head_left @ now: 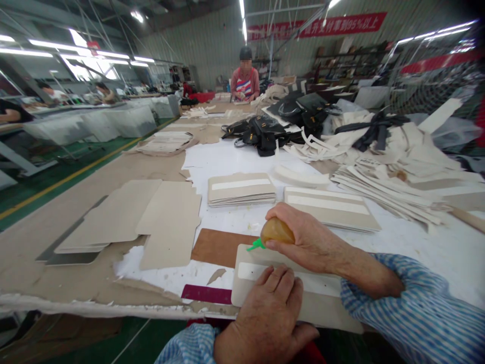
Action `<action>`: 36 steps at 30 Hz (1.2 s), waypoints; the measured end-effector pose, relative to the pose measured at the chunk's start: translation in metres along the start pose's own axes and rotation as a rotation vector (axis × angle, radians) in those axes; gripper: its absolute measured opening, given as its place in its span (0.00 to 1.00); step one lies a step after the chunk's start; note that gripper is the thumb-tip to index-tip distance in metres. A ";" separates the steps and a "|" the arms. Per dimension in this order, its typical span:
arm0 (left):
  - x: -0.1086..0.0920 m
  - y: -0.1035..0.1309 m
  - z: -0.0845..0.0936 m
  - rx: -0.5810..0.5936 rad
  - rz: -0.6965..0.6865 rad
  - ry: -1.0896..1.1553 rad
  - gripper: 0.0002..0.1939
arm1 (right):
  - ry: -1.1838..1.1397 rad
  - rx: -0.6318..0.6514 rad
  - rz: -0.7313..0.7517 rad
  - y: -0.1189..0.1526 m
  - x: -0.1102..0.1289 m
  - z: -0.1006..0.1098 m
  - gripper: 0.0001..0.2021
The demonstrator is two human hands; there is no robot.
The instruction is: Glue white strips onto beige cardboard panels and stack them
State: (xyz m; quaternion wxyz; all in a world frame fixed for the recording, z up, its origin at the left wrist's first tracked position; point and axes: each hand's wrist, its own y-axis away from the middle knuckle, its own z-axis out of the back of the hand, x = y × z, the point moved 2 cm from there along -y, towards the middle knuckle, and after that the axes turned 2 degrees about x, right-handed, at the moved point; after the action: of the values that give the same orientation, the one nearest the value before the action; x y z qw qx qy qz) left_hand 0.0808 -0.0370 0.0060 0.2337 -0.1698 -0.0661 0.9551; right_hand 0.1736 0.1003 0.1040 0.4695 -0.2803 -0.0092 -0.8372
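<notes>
My right hand (pixel 303 232) is wrapped round an amber glue bottle (pixel 278 231). Its green nozzle (pixel 255 244) points left and down, at the upper left edge of a beige panel (pixel 242 255); whether the tip touches cannot be made out. A white strip (pixel 248 271) runs along the panel. My left hand (pixel 271 308) lies flat on the panel and strip, fingers stretched out. Under the panel's far left side sits a brown rectangular piece (pixel 215 246). A maroon strip (pixel 206 293) lies by the table's front edge.
Beyond my hands are two stacks of panels with white strips (pixel 242 188) (pixel 333 207). Larger beige sheets (pixel 168 217) lie at left. Black bags (pixel 265 131) and heaped off-white strips (pixel 394 187) cover the right side. A person (pixel 245 78) is at the table's far end.
</notes>
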 end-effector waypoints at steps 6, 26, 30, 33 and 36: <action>0.000 0.000 0.001 -0.018 -0.003 -0.021 0.33 | 0.019 0.018 -0.027 0.002 -0.001 0.003 0.15; 0.002 0.000 -0.003 -0.048 -0.013 -0.043 0.35 | 0.010 0.029 -0.229 0.017 -0.014 0.023 0.16; 0.002 0.000 -0.004 -0.044 -0.010 -0.051 0.35 | 0.023 0.039 -0.250 0.022 -0.016 0.026 0.16; 0.002 0.001 -0.005 -0.041 0.000 -0.035 0.34 | 0.029 0.025 -0.254 0.027 -0.019 0.029 0.16; 0.002 0.001 -0.006 -0.048 0.004 -0.022 0.33 | 0.034 -0.006 -0.262 0.031 -0.022 0.033 0.15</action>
State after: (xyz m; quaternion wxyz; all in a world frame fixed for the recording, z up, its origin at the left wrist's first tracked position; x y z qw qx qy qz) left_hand 0.0808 -0.0362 -0.0004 0.2271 -0.1650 -0.0911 0.9555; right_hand 0.2226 0.1094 0.1138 0.3554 -0.2638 -0.0354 -0.8960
